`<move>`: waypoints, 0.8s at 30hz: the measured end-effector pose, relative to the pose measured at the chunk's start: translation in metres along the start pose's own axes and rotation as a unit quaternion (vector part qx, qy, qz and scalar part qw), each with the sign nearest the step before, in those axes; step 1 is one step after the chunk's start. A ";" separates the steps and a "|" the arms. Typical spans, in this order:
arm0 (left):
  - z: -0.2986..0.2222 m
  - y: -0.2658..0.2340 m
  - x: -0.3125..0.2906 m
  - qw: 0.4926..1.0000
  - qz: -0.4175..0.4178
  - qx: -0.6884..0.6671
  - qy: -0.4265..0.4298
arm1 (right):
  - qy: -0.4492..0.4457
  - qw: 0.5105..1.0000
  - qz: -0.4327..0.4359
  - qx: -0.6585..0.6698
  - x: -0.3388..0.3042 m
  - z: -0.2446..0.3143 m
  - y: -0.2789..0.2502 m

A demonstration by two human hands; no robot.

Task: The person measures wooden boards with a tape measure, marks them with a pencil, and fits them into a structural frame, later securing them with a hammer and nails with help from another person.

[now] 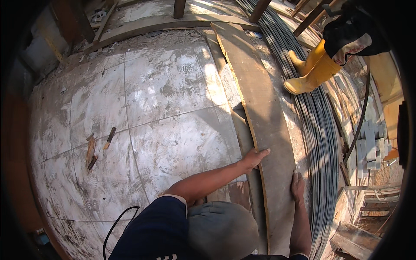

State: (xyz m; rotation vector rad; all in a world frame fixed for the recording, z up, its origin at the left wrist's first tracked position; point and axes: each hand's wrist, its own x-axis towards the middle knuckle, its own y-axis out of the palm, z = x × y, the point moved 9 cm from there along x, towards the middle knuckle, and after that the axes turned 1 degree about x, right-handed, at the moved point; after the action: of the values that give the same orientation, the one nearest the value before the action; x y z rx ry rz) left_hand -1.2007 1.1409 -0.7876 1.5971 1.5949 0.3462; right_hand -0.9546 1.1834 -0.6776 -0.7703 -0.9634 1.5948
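Observation:
A long, wide brown wooden board (271, 134) runs from the far middle down toward me. My left hand (255, 160) grips its left edge, thumb on top and the other fingers mostly hidden at the side. Against the opposite edge, lower down, my right hand (297, 186) is closed, its fingers partly out of sight. Under and beside the board's pale, rough left edge lies another narrower plank (242, 130). Between my arms shows a rounded grey cloth-covered shape (223, 229), seemingly my knee.
A bundle of long grey metal rods (318, 125) lies right of the board. Another person in yellow boots (314, 69) stands over it. Broken wood pieces (109, 138) lie on the stained pale panels (173, 130). A black cable (113, 225) curves at lower left. Wooden posts (179, 8) stand beyond.

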 end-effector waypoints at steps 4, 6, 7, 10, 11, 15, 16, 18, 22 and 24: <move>-0.005 -0.004 -0.009 0.998 -0.021 -0.062 -0.020 | -0.001 0.999 0.024 -0.031 0.023 0.029 0.005; -0.016 -0.019 -0.010 0.996 -0.053 -0.068 0.034 | 0.022 0.998 0.019 -0.060 0.028 0.028 0.006; -0.025 -0.030 -0.014 0.993 -0.071 -0.068 0.062 | 0.032 0.996 0.008 -0.086 0.026 0.036 0.008; -0.039 -0.056 -0.032 0.990 -0.137 0.012 0.045 | 0.068 0.991 -0.002 -0.119 0.022 0.026 0.002; -0.044 -0.065 -0.036 0.984 -0.161 0.040 0.062 | 0.075 0.990 0.000 -0.119 0.022 0.024 0.002; -0.045 -0.105 -0.047 0.950 -0.217 0.187 0.121 | 0.092 0.990 0.012 -0.108 0.020 0.030 0.002; -0.043 -0.113 -0.046 0.939 -0.221 0.229 0.132 | 0.096 0.990 0.017 -0.104 0.020 0.032 0.001; -0.031 -0.132 -0.044 0.904 -0.221 0.335 0.149 | 0.089 0.991 0.020 -0.093 0.023 0.038 0.005; -0.033 -0.097 -0.054 0.843 -0.173 0.462 0.213 | 0.095 0.991 0.008 -0.093 0.020 0.032 -0.016; -0.031 -0.103 -0.057 0.842 -0.167 0.469 0.208 | 0.099 0.990 0.024 -0.093 0.017 0.034 -0.008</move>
State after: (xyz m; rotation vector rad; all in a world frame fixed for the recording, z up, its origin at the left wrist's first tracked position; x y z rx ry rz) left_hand -1.3031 1.0839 -0.8210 1.9428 2.5829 -0.3874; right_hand -0.9835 1.1938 -0.6545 -1.0677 -0.9635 1.4512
